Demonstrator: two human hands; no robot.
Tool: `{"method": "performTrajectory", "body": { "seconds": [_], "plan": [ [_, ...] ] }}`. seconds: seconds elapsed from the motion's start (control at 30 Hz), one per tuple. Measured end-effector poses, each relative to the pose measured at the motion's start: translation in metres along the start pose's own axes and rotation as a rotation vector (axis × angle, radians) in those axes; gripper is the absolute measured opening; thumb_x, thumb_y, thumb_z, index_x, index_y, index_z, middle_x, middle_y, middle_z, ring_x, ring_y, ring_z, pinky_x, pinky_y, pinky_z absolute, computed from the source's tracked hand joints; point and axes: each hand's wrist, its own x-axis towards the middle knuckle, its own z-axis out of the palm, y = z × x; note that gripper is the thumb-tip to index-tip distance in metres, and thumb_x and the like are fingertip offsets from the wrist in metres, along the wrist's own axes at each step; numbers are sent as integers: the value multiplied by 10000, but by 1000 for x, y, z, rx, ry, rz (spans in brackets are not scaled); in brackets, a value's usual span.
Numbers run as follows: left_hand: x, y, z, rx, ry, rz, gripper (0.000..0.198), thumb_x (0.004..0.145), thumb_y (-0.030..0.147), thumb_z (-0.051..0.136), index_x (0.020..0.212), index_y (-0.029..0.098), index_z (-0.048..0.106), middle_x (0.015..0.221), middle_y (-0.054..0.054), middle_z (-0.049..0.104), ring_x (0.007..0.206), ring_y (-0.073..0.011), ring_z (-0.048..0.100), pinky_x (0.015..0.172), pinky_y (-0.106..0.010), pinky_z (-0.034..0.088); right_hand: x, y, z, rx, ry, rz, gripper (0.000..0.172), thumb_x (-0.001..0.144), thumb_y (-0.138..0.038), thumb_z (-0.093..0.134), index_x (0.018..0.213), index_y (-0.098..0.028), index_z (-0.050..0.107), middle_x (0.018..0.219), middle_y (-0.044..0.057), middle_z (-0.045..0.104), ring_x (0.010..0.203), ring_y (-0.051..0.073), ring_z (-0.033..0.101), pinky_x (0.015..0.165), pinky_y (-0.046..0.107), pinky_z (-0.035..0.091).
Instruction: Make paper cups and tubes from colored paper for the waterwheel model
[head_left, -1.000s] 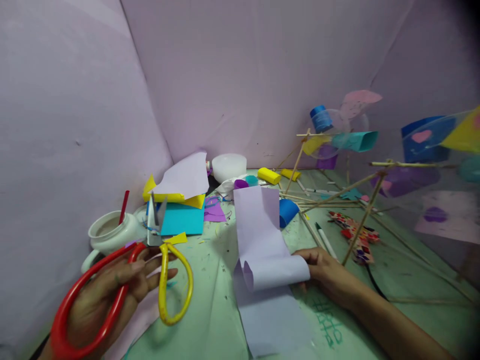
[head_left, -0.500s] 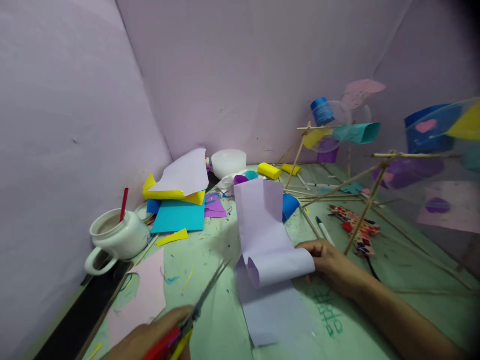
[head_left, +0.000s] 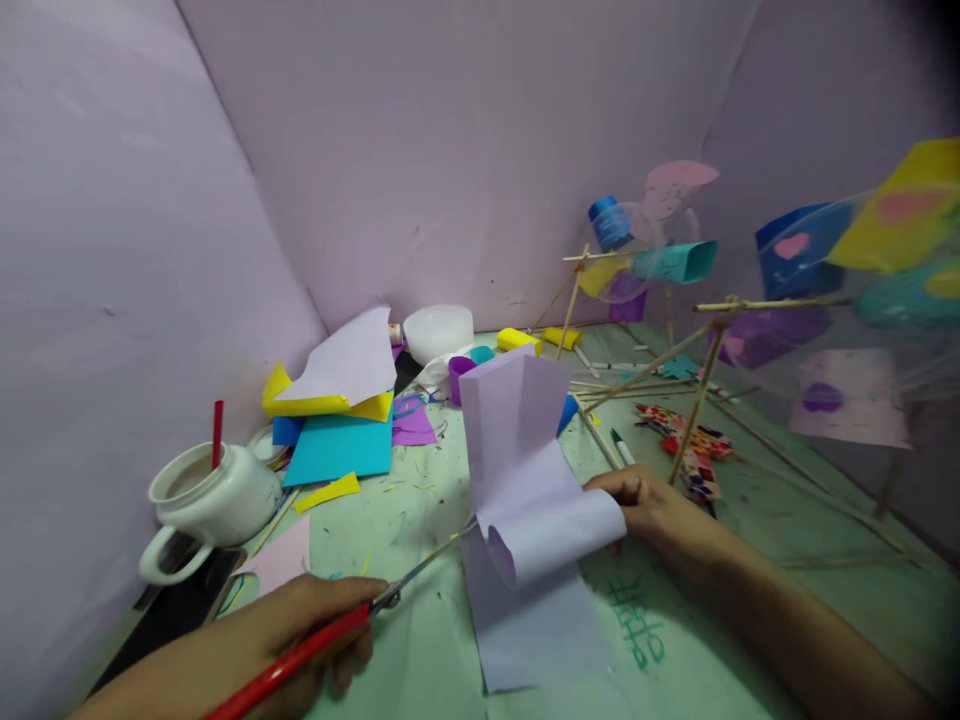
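Observation:
My left hand (head_left: 300, 630) is closed around a pair of scissors (head_left: 341, 630) with red handles. Their blades point up and right, and the tip meets the left edge of a pale lilac sheet of paper (head_left: 525, 480). That sheet has a curled fold in the middle; its far part stands up and its near part lies on the table. On the fold's right end, my right hand (head_left: 634, 505) pinches the paper between thumb and fingers. Yellow (head_left: 328, 492) and pink paper pieces (head_left: 281, 555) lie left of the scissors.
A white pot with a handle (head_left: 217, 505) stands left on a dark board. Behind lie stacked coloured papers (head_left: 341, 445) and a white bowl (head_left: 439, 335). Stick frames (head_left: 701, 400) carrying coloured paper shapes rise at right. A patterned cutout (head_left: 690, 450) lies beneath them.
The scissors have moved up and right, from apart to the paper's left edge, and their blades look closer together. My right hand keeps its pinch. The whole view has shifted slightly.

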Motion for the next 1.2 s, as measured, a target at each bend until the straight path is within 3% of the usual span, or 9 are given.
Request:
{"method": "performTrajectory", "body": {
  "seconds": [0.1,0.23,0.43,0.6,0.87,1.03,1.2],
  "plan": [
    [3,-1,-4,-3,-93,-16,392,761,368,535,1147,315,587,930,-28,699,791,-191,629,711,-295,521,-2,-4,0,-11,-30,-10,80,540,-97,609,571,-111,682,471,-5,558,438,79,462,417,174,341],
    [12,13,-4,144,-147,11,417,718,278,587,1127,359,602,1050,0,682,861,-215,628,710,-281,519,-3,-7,4,-31,-81,-13,56,564,-119,632,585,-111,683,477,-14,557,433,69,454,422,172,341],
    [23,41,4,312,-56,-9,372,789,323,544,1153,393,576,1210,19,607,1084,-252,551,905,-353,437,-6,-13,11,-26,-118,-5,62,573,-175,670,577,-113,667,480,-16,552,435,71,453,440,185,348],
    [27,51,12,304,-78,103,324,831,279,474,1115,359,606,1111,12,661,933,-217,612,772,-297,484,-8,-15,12,-44,-115,-12,93,574,-208,683,585,-116,669,493,-8,551,455,83,453,456,199,355],
    [31,57,16,286,-95,116,249,849,326,431,824,245,665,798,7,683,723,-155,579,674,-235,459,-7,-14,11,-39,-135,-15,107,591,-216,681,630,-116,680,529,-4,571,473,89,474,479,210,380],
    [34,65,16,202,-162,110,238,831,338,454,851,246,673,825,-4,688,756,-175,584,716,-268,468,-7,-14,13,-39,-141,-31,76,594,-196,663,598,-120,667,487,-23,548,440,72,458,449,189,362],
    [35,63,16,156,-150,85,262,829,333,437,871,251,682,818,-5,696,783,-196,597,729,-297,479,-9,-18,14,-51,-133,-21,91,588,-213,664,565,-125,659,474,-27,544,429,68,454,439,186,358]
  ]
}}
